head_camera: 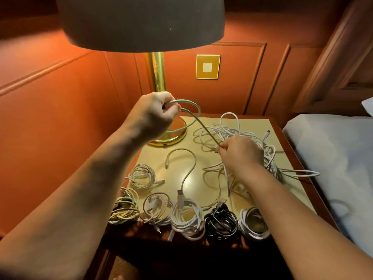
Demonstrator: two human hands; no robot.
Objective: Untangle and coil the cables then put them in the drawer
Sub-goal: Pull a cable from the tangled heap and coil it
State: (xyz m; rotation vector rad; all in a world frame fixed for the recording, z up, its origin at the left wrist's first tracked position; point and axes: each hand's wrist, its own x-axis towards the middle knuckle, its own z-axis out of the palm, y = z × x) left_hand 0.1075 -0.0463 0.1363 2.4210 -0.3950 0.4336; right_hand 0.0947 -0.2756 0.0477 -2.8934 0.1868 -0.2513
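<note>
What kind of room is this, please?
Probably a bedroom, perhaps in a hotel: a bedside table stands beside a bed with white sheets, a brass lamp stands on the table, and the walls have red panelling.

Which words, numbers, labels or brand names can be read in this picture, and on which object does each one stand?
None can be read.
The wall plate has a small pale mark at its centre, too blurred to read.
The coiled cables and their plugs show no legible print.
The lamp shade and brass lamp base carry no text.
</note>
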